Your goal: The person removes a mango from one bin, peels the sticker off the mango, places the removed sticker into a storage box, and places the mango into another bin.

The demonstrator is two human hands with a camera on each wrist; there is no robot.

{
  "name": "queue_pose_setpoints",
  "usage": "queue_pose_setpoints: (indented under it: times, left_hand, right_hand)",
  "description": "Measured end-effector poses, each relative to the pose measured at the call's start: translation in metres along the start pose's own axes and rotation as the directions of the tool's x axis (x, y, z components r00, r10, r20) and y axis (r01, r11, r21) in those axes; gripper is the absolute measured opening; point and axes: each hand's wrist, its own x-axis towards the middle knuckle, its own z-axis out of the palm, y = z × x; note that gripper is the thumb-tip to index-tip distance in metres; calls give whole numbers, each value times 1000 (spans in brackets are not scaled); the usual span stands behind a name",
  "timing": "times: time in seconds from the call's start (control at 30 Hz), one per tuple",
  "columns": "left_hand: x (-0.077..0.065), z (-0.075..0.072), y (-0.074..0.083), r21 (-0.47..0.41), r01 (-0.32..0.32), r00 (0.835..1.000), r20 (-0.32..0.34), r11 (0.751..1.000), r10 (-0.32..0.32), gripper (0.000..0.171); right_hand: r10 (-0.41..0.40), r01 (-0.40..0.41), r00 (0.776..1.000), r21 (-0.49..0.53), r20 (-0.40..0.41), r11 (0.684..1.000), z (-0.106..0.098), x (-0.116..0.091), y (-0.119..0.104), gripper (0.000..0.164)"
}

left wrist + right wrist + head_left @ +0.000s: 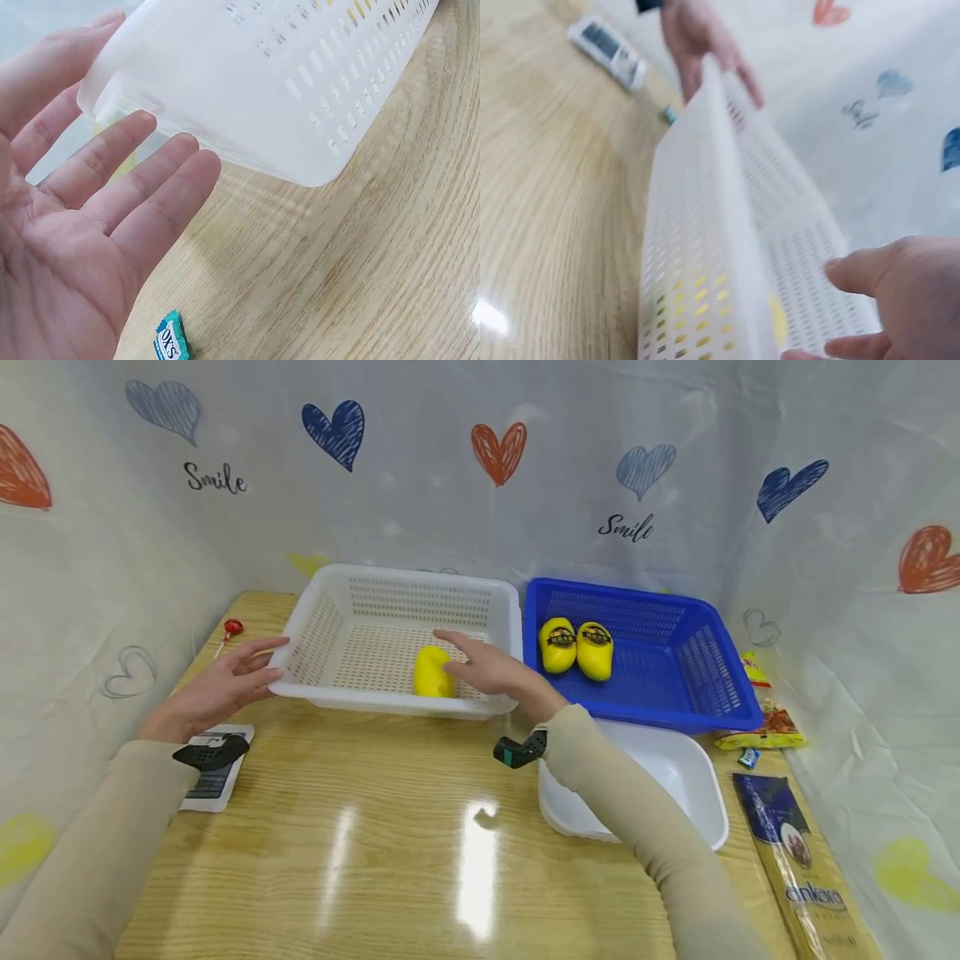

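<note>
A smooth, rounded, oblong yellow thing (pixel 432 673) lies in the white slotted basket (pixel 417 703), near its front wall. Over it is my right hand (pixel 491 670), index finger stretched out and thumb beside the yellow thing; whether they touch, I cannot tell. In the right wrist view the fingers of the right hand (pixel 911 296) are spread, with a gap between thumb and fingers. My left hand (pixel 228 683) is at the basket's left rim, its fingers fairly straight. From the left wrist, the left hand (pixel 82 202) shows its palm, fingertips beside the rim.
To the right, a blue basket (pixel 645 681) holds two yellow oblong things (pixel 576 649) with dark labels. A white tray (pixel 678 777) sits before it, partly behind my right sleeve. Snack packets (pixel 772 727) and a long ankara packet (pixel 798 868) line the right edge; a lollipop (pixel 232 627) lies left.
</note>
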Motion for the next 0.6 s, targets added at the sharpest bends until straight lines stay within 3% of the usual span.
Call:
queue_pose_setpoints:
  times: [0.13, 0.3, 0.47, 0.6]
  left_hand:
    - [1, 1, 0, 2, 13, 1000, -3, 1000, -13, 57]
    - [3, 3, -2, 17, -2, 1000, 7, 1000, 2, 58]
    - [1, 3, -4, 21, -17, 1000, 3, 1000, 17, 58]
    - [2, 4, -5, 13, -27, 1000, 15, 1000, 26, 58]
  right_hand:
    - [-19, 33, 993, 125, -113, 992, -17, -39, 3, 53]
    - [25, 20, 967, 170, -255, 985, -41, -78, 32, 49]
    - [216, -106, 894, 282, -394, 954, -65, -95, 85, 49]
    - [365, -222, 824, 347, -432, 911, -78, -98, 129, 55]
